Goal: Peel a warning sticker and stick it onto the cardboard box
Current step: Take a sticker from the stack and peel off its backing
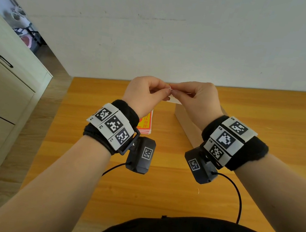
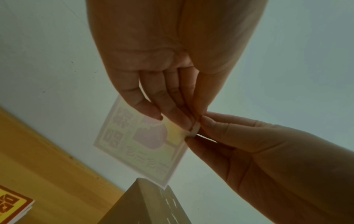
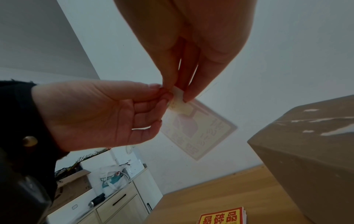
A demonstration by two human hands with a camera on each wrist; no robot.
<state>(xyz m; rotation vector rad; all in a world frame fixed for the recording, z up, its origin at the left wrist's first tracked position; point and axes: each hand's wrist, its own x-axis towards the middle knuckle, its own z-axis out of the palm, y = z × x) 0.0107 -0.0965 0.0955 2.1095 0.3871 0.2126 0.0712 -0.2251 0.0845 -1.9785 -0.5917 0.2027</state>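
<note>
Both hands hold one warning sticker [image 2: 138,145] in the air above the table, its printed face turned away so the print shows through faintly. My left hand [image 1: 168,90] pinches the sheet at one corner, other fingers [image 2: 151,110] spread against it. My right hand [image 1: 173,92] pinches the same corner, where a small flap [image 2: 193,131] curls up. In the right wrist view the sticker [image 3: 201,133] hangs below both hands' fingertips. The brown cardboard box [image 1: 187,127] stands on the table under the right wrist. The peeled layers cannot be told apart.
A stack of red and yellow warning stickers [image 1: 145,123] lies on the wooden table [image 1: 158,190] left of the box. A white wall rises behind the table. A cream drawer cabinet [image 1: 4,84] stands to the left. Wrist camera cables trail over the table's near part.
</note>
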